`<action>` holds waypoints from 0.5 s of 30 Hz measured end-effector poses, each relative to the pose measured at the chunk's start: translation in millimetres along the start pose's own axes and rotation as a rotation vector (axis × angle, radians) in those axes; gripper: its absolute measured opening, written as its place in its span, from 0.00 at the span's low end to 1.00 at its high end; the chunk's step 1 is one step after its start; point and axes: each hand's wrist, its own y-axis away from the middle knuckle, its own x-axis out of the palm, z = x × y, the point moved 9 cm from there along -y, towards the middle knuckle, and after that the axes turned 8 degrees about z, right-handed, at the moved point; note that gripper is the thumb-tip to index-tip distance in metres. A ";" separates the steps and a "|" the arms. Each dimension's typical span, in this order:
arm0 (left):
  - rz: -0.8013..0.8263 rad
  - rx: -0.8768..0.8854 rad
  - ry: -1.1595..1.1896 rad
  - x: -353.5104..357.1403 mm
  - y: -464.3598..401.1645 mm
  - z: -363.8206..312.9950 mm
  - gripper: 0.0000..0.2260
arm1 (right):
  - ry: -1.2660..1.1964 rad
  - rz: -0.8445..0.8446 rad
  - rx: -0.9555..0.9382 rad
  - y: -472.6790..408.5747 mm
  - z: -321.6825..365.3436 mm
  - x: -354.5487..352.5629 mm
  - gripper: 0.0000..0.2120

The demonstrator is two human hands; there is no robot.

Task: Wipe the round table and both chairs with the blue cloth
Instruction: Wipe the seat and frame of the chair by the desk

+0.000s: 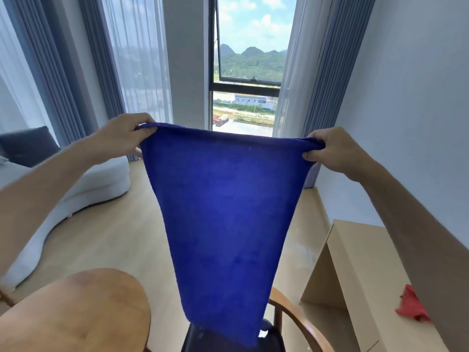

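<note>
The blue cloth (223, 212) hangs spread out in the air in front of me. My left hand (121, 134) grips its upper left corner and my right hand (332, 151) grips its upper right corner, both held up at about the same height. The round wooden table (71, 313) lies at the lower left. Below the cloth stands a chair (299, 323) with a curved wooden armrest and a dark seat, its seat partly hidden by the cloth's bottom edge. No second chair shows.
A white sofa (83, 189) with a grey cushion stands at the left. A light wooden desk (360, 270) runs along the right wall with a red cloth (411, 304) on it. Curtains and a tall window lie ahead across the wooden floor.
</note>
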 end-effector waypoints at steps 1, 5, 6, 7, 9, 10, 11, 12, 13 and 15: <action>-0.018 -0.007 -0.002 -3.4 0.3 1.4 0.09 | -0.026 -0.025 0.000 1.2 -3.5 0.5 0.06; -0.032 -0.058 0.109 -12.4 5.3 12.8 0.10 | -0.168 -0.098 0.052 8.0 -20.0 1.6 0.04; -0.037 -0.068 0.150 -13.0 6.4 15.2 0.10 | -0.181 -0.102 0.068 9.0 -21.7 3.9 0.04; -0.043 -0.083 0.179 -12.5 6.6 17.1 0.11 | -0.207 -0.106 0.088 9.5 -22.8 6.7 0.06; -0.057 -0.155 0.208 -6.7 5.0 22.8 0.16 | -0.279 -0.123 0.139 8.6 -23.9 12.0 0.09; -0.071 -0.202 0.248 -2.8 3.4 25.9 0.17 | -0.301 -0.139 0.164 7.5 -23.3 14.5 0.11; -0.077 -0.241 0.325 1.3 1.5 28.1 0.16 | -0.306 -0.150 0.191 6.6 -22.5 16.9 0.11; -0.067 -0.265 0.419 4.7 -0.4 28.6 0.14 | -0.327 -0.153 0.222 5.2 -23.2 19.2 0.12; -0.030 -0.273 0.504 7.5 -2.0 26.9 0.13 | -0.397 -0.142 0.256 3.4 -25.4 22.6 0.12; 0.107 -0.249 0.582 10.5 -3.2 20.0 0.08 | -0.632 -0.040 0.333 1.2 -29.0 33.1 0.11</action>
